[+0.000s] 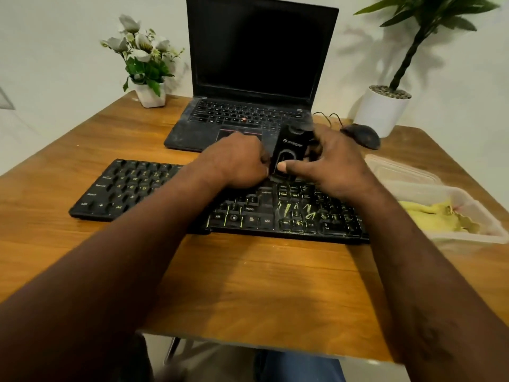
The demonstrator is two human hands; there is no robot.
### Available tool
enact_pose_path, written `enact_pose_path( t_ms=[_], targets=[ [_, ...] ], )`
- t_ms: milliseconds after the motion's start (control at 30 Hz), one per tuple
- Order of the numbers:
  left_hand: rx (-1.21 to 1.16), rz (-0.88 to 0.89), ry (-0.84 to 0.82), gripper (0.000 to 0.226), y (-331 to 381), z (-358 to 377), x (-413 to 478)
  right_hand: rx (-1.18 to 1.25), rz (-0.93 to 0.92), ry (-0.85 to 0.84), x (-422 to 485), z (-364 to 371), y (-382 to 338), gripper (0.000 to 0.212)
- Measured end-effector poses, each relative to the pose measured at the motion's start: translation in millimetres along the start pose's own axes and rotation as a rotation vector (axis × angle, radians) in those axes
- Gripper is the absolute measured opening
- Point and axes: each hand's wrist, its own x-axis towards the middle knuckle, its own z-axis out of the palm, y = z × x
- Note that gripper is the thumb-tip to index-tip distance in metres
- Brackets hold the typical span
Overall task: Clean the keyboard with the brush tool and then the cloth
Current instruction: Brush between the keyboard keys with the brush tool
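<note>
Head view: left hand and right hand together grip the black oblong brush tool just above the black plastic keyboard, probably readying it; the yellow cloth lies beyond the right hand.

Black keyboard, yellow-green smears on keys; black brush tool; yellow cloth; brown wood-grain table

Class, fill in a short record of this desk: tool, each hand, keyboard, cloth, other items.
tool: black brush tool, held over the keyboard
left hand: fingers curled at the tool's lower left, apparently gripping it
right hand: grips the tool, thumb on its front
keyboard: black, on wooden table, yellowish marks on right-side keys
cloth: yellow, in clear container at right
other items: laptop, mouse, flower pot, potted plant
</note>
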Motion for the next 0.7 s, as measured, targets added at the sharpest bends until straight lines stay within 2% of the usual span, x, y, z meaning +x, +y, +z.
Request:
enact_pose_path(
  t_ms=[100, 233, 300, 433, 600, 700],
  targets=[
    [-0.099, 0.015, -0.024, 0.014, -7, 9, 15, -0.031, -0.002, -0.047, 2, -6, 4, 0.061],
    [-0.242, 0.040, -0.046, 0.015, -17, 12, 18, -0.127, 0.037, -0.003, 0, -32, 13, 0.061],
    [-0.245, 0.040, -0.051, 0.017, -17, 14, 21, -0.129, 0.033, 0.027, 1, -28, 11, 0.057],
    [-0.238, 0.015, -0.042, 0.024, -13, 16, 18, -0.083, -0.017, -0.023, 3, -7, 4, 0.050],
    [-0.272, -0.001, -0.037, 0.021, -13, 16, 13, -0.146, 0.052, 0.033, 1, -32, 18, 0.062],
    [-0.249, -0.005, -0.023, 0.018, -12, 17, 13, -0.136, 0.054, 0.049, 2, -31, 19, 0.057]
  ],
)
